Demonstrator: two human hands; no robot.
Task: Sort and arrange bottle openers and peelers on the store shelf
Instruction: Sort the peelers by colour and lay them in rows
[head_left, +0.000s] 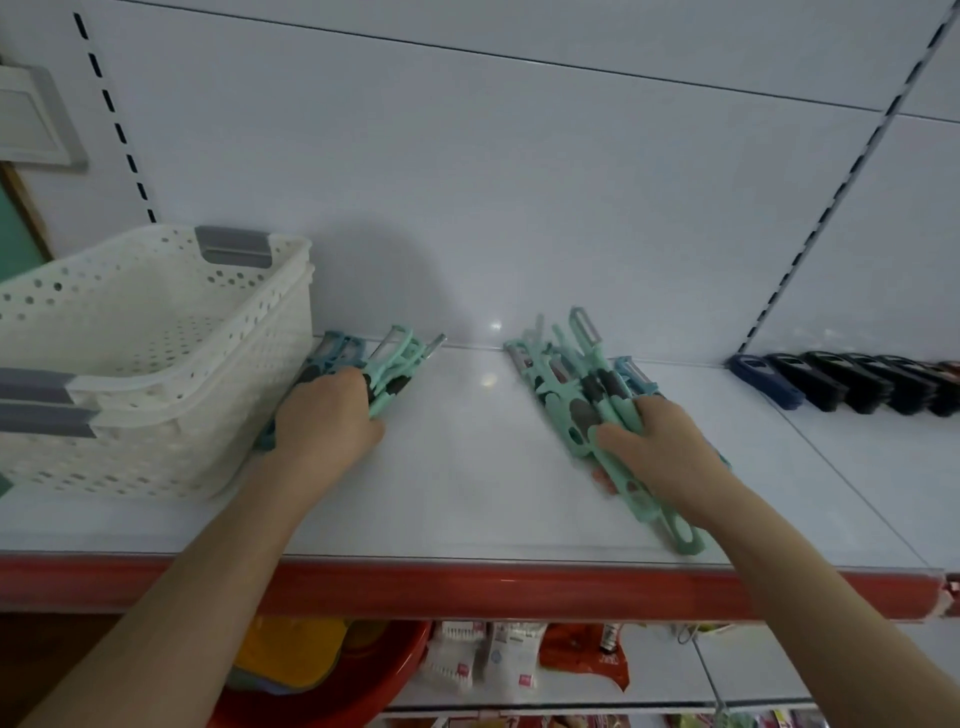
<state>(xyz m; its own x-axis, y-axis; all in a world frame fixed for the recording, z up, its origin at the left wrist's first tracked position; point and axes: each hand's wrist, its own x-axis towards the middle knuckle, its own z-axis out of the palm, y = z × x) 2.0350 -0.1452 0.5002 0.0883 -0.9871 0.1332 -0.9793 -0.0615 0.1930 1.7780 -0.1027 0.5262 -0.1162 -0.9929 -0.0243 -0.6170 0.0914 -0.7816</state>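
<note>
1. A round red plastic basin (363, 691) sits on the lower level, beneath the red-edged white store shelf (467, 478).
2. The left hand (327, 415) curls its fingers round a bundle of mint-green and blue plastic peelers (400, 364), which lies on the shelf just beside stacked white perforated plastic baskets (156, 332).
3. The right hand (660, 447) grips a second heap of mint-green peelers (566, 384) fanned out mid-shelf.
4. At the far right, by the back panel, stands a row of dark flat pieces (857, 384), probably bottle openers in this dim light.

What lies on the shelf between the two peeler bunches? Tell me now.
Nothing: in the head view, the white shelf is bare between the left peeler bunch and the right peeler bunch.
</note>
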